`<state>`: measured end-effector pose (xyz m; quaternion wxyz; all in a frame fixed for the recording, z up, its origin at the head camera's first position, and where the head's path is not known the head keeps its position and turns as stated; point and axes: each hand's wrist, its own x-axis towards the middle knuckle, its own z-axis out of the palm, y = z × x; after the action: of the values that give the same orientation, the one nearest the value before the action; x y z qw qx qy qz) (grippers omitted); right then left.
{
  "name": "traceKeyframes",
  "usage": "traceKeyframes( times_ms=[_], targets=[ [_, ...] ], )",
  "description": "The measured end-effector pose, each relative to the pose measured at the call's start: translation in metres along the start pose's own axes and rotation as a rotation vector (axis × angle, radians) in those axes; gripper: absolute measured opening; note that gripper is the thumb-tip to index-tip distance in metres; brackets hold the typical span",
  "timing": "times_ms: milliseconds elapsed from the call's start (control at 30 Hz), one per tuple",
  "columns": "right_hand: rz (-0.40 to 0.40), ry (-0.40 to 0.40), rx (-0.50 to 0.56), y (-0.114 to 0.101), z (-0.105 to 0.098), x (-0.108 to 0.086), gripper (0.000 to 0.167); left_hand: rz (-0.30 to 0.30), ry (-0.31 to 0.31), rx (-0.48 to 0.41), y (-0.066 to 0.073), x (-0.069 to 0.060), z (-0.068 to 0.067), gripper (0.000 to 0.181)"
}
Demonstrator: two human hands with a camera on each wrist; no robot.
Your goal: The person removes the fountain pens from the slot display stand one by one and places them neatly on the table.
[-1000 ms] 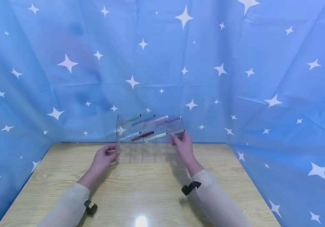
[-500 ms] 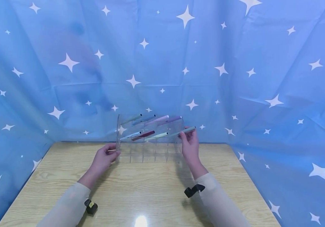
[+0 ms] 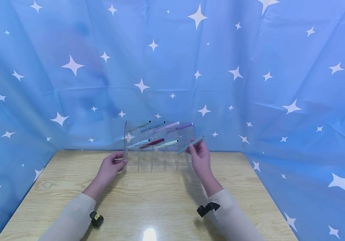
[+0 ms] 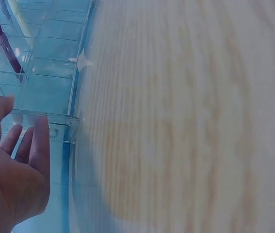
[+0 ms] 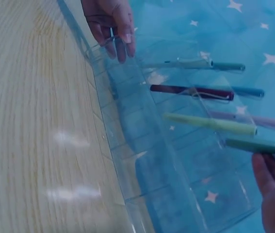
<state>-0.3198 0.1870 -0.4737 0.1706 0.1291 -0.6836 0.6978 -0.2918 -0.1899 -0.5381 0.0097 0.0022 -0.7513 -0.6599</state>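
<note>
A clear plastic pen rack (image 3: 160, 164) with several compartments stands at the back of the table. My left hand (image 3: 110, 169) grips its left side wall, thumb on one face and fingers on the other in the left wrist view. My right hand (image 3: 201, 160) pinches a green pen (image 5: 253, 145) at the rack's right end; the pen slants, its lower end over the rack. In the rack's lower row lie a light blue pen (image 3: 138, 144), a maroon pen (image 3: 152, 144) and a pale yellow-green pen (image 3: 167, 145). Green, blue, pink (image 3: 167, 127) and purple (image 3: 182, 128) pens fill the upper row.
The wooden table (image 3: 148, 204) extends in front of the rack. A blue curtain with white stars (image 3: 172, 67) hangs close behind the rack and along both sides. Each sleeve carries a black wrist camera (image 3: 96, 219).
My right hand has moved right with the green pen, drawing it outward along the rack, then slightly back left, with the pen now tilted more steeply. My left hand has stayed on the rack.
</note>
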Motion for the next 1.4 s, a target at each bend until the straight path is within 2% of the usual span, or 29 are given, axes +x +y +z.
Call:
traceKeyframes(
  times_ms=[200, 533, 867, 1200, 1400],
  targets=[
    [0.044, -0.067, 0.004, -0.003, 0.007, -0.012, 0.031, 0.003, 0.002, -0.003, -0.004, 0.000, 0.000, 0.049],
    [0.101, -0.166, 0.072, -0.002, 0.023, -0.030, 0.077, 0.000, -0.003, 0.004, -0.007, -0.001, 0.000, 0.046],
    [0.168, -0.299, 0.113, 0.004, 0.045, -0.045, 0.075, 0.010, -0.003, 0.020, -0.011, 0.001, 0.000, 0.044],
    [0.319, -0.396, 0.053, 0.007, 0.074, -0.061, 0.073, -0.014, -0.003, 0.013, -0.008, 0.003, -0.001, 0.047],
    [0.375, -0.472, 0.034, 0.017, 0.093, -0.070, 0.074, -0.006, -0.005, 0.011, -0.006, 0.004, -0.001, 0.047]
  ],
)
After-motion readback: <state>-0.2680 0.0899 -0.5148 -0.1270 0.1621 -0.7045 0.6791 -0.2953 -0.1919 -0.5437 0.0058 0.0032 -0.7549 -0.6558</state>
